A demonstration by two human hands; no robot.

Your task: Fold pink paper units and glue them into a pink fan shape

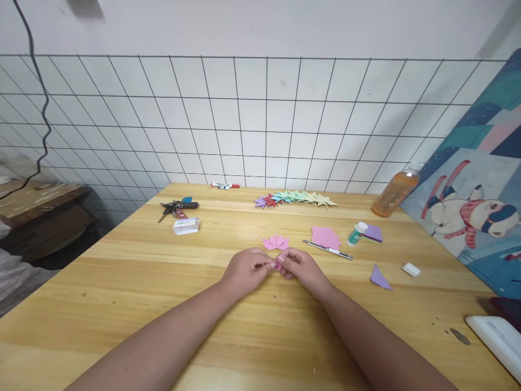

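Between the fingertips of both hands is a small piece of pink paper [278, 265], mostly covered by the fingers. My left hand [249, 270] pinches it from the left, and my right hand [300, 268] grips it from the right. Just beyond them lies a folded pink paper fan shape [275, 242] with several points. To the right rest a stack of pink paper sheets [325, 237] and a slim pen-like craft tool [328, 250] with a pointed end.
Along the back sits a row of multicoloured folded paper pieces [295, 199]. A glue stick [357, 233], purple sheets [373, 233], a purple folded triangle [380, 277], a white eraser [411, 269] and a bottle [394, 193] stand right. Keys [178, 206] and a small box [186, 226] lie left.
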